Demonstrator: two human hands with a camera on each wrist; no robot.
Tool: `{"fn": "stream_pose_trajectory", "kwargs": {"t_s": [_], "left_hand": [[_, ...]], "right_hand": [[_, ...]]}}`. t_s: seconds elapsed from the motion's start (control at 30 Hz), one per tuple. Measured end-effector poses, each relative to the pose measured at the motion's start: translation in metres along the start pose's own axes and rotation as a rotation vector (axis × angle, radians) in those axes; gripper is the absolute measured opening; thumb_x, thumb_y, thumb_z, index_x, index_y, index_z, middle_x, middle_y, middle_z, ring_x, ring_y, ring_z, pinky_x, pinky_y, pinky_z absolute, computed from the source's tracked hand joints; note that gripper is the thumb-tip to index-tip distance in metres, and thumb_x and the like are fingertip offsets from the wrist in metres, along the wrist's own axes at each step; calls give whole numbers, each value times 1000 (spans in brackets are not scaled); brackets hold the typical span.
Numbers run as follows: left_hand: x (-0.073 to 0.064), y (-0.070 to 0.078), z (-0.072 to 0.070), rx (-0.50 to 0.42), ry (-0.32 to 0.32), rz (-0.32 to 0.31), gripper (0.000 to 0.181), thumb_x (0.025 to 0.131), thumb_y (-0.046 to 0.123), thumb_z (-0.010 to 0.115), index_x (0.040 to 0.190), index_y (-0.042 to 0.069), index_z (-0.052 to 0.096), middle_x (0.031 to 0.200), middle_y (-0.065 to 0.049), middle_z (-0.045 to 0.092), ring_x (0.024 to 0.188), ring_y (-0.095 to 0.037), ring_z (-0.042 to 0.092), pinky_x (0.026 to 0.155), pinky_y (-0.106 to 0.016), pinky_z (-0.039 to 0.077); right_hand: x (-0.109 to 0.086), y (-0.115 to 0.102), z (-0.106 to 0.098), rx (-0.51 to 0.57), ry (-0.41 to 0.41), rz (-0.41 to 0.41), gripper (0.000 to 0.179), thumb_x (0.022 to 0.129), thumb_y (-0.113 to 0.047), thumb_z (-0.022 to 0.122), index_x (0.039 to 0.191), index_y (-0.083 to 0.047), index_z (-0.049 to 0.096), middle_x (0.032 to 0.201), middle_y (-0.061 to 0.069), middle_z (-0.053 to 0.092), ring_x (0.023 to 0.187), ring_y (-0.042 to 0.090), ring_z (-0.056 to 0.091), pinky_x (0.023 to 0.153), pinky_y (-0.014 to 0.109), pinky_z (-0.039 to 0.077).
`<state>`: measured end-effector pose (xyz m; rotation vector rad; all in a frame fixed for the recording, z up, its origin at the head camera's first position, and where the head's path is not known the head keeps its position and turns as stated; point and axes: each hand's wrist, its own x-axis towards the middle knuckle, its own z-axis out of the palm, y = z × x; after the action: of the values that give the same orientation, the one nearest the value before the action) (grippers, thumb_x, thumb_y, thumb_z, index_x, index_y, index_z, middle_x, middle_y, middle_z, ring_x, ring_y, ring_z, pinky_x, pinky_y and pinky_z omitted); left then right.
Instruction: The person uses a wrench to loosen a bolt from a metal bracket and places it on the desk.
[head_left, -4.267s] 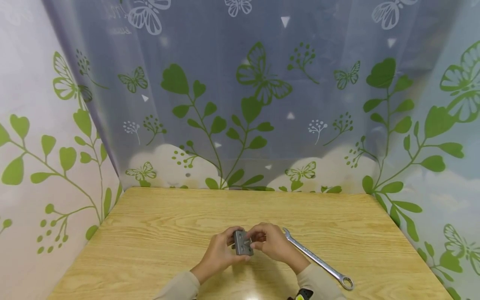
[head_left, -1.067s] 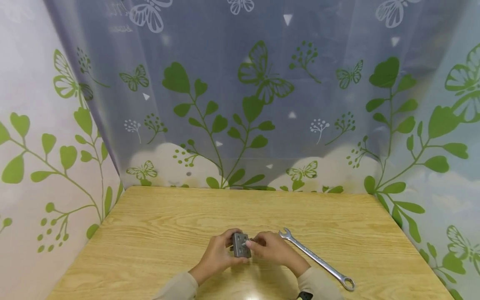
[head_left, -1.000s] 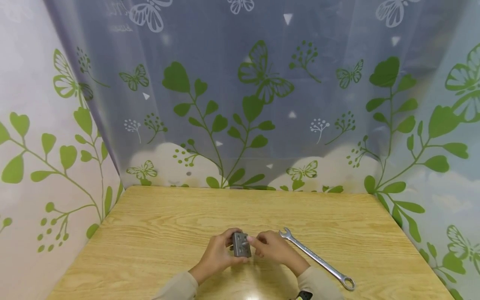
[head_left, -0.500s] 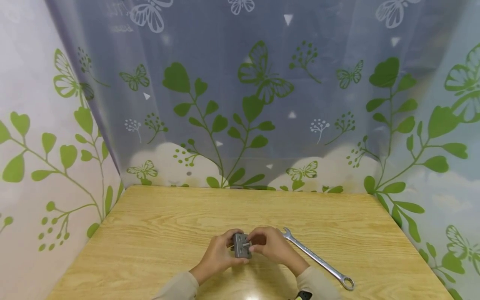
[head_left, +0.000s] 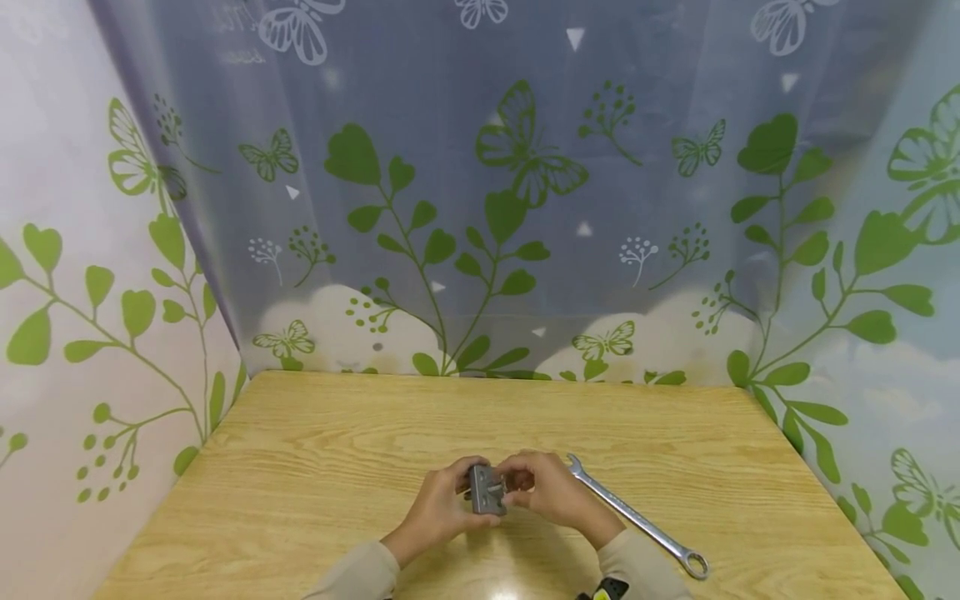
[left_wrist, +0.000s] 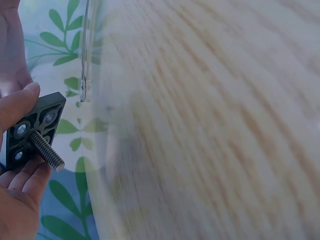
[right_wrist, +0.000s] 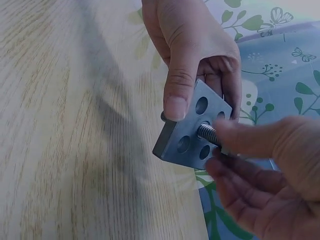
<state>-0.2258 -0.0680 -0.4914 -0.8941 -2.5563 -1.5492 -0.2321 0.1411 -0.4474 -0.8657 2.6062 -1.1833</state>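
Two bare hands over there, one left hand (head_left: 435, 504) and one right hand (head_left: 553, 490), with two pale sleeves (head_left: 360, 573). I make it one black-and-yellow wristband (head_left: 609, 589), one wrench (head_left: 630, 515) and one wooden table (head_left: 337, 467). There's one square metal plate (right_wrist: 192, 122), four round holes (right_wrist: 184, 144) set around its middle. One threaded stud (right_wrist: 207, 133) shows on either face; whether they're a single piece, I can't tell. Three printed walls (head_left: 420, 58) stand round us, and on the back one I count five green butterflies (head_left: 531, 154), three white butterflies (head_left: 300, 25) and two white sprigs (head_left: 638, 252)
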Motion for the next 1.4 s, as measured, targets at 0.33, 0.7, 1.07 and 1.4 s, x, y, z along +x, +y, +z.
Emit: {"fn": "stream_pose_trajectory", "kwargs": {"t_s": [0.33, 0.7, 1.07, 1.4], "left_hand": [[-2, -1, -1, 23, 16, -11, 71, 69, 16, 87, 126, -5, 53, 120, -22, 63, 104, -33, 66, 87, -25, 56], [-2, -2, -1, -1, 16, 5, 68, 70, 15, 87, 125, -5, 53, 120, -23, 62, 106, -33, 65, 87, -25, 56], [0, 1, -3, -23, 8, -17, 69, 71, 18, 86, 127, -4, 52, 121, -23, 61, 107, -33, 65, 87, -27, 56], [-2, -2, 0, 2, 6, -13, 70, 70, 17, 87, 126, -4, 53, 121, -22, 62, 108, -33, 64, 88, -26, 56]], "right_hand": [[-2, -1, 5, 64, 38, 143, 51, 101, -40, 45, 94, 4, 70, 73, 10, 67, 64, 26, 64, 52, 27, 53], [-3, -7, 8, 44, 80, 95, 30, 94, -30, 63, 94, -1, 70, 80, 5, 69, 67, 21, 64, 54, 24, 53], [-3, 0, 5, 21, 84, -5, 20, 84, -2, 72, 101, -11, 72, 101, 1, 67, 85, 11, 64, 75, 21, 56], [-4, 0, 4, 42, 35, 18, 23, 87, -12, 71, 109, -10, 70, 103, 3, 68, 86, 13, 65, 74, 22, 56]]}}
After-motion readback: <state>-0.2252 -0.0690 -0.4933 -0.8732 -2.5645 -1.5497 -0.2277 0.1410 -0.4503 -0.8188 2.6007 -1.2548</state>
